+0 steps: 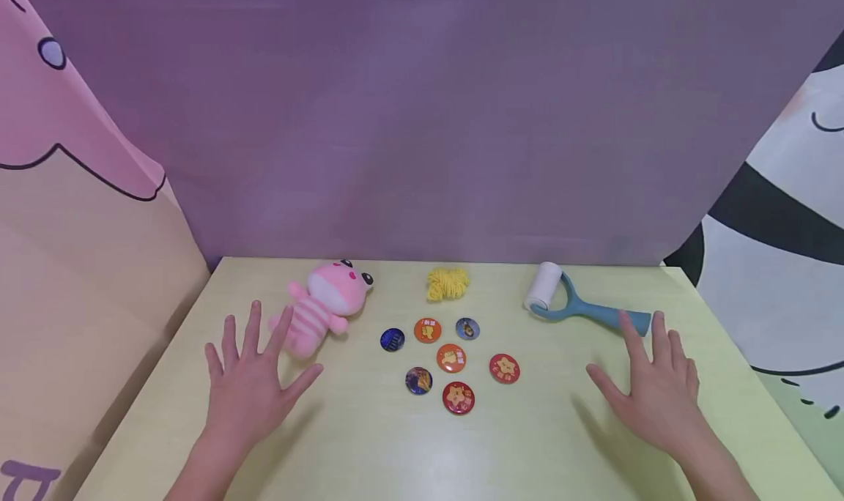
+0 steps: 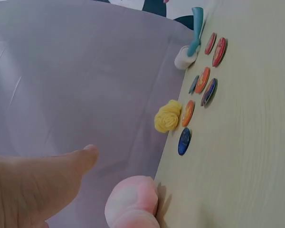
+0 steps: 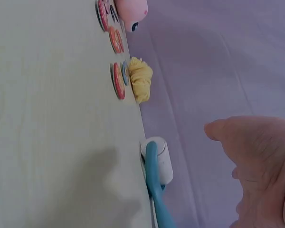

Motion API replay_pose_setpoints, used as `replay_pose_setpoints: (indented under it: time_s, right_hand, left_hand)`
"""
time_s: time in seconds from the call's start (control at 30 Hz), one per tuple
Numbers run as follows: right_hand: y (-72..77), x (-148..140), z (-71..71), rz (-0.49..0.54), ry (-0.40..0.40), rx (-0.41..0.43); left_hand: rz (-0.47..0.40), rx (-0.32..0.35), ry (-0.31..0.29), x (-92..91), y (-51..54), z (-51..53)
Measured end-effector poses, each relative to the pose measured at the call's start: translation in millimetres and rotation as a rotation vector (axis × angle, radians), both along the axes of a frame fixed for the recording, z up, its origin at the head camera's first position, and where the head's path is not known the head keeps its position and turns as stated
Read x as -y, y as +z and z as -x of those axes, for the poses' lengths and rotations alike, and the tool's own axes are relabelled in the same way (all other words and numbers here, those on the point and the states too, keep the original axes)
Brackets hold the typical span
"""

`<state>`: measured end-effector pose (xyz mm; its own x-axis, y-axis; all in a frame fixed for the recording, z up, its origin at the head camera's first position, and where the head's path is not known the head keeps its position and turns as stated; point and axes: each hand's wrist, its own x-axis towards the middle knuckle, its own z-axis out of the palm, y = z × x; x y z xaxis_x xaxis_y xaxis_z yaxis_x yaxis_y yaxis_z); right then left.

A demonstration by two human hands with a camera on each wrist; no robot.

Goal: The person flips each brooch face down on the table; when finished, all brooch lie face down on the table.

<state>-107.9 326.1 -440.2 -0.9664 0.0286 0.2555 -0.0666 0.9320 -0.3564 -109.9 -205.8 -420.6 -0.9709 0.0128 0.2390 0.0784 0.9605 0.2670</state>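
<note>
My left hand [image 1: 247, 395] is held above the table with its fingers spread, nearest to a pink plush toy [image 1: 319, 307]. The right hand [image 1: 659, 406] hovers at the other side, fingers apart, just in front of a lint roller with a blue handle [image 1: 593, 312] and white roll [image 1: 543, 285]. Neither hand holds anything. Between them lie several round badges, among them an orange one [image 1: 451, 357], a red one [image 1: 458, 398] and a dark blue one [image 1: 392, 339]. A bundle of yellow yarn [image 1: 448, 284] lies behind the badges.
The pale table [image 1: 422, 464] ends at a purple cloth backdrop [image 1: 435, 120]. A pink cartoon print [image 1: 66, 113] hangs at the left, and a black and white one [image 1: 791, 230] at the right. Shadows of both hands fall on the tabletop.
</note>
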Motion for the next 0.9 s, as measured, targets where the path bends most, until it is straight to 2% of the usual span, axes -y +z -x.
replay_pose_setpoints:
  time_s: [0.1, 0.2, 0.3, 0.37, 0.57, 0.77, 0.9]
  right_hand:
    - [6.4, 11, 8.4, 0.01, 0.051, -0.017]
    - [12.8, 26, 16.9, 0.015, 0.112, -0.031]
    - [19.2, 43, 25.5, 0.03, 0.177, -0.026]
    - [23.0, 55, 31.0, 0.048, 0.221, 0.0]
    - [30.3, 94, 45.4, 0.084, 0.333, 0.096]
    - [33.4, 127, 62.1, 0.109, 0.394, 0.086]
    - [28.5, 149, 72.1, 0.144, 0.443, 0.109]
  left_hand:
    - [-0.022, -0.028, -0.031, -5.3, 1.6, 3.4]
    - [-0.051, -0.087, -0.069, -10.8, 0.4, 5.7]
    - [-0.115, -0.161, -0.113, -16.3, -3.1, 8.8]
    - [-0.168, -0.183, -0.136, -20.3, -5.9, 11.9]
    - [-0.247, -0.183, -0.163, -37.2, -11.0, 21.6]
    - [-0.288, -0.163, -0.192, -58.4, -17.5, 32.8]
    - [-0.285, -0.161, -0.225, -68.5, -25.7, 38.5]
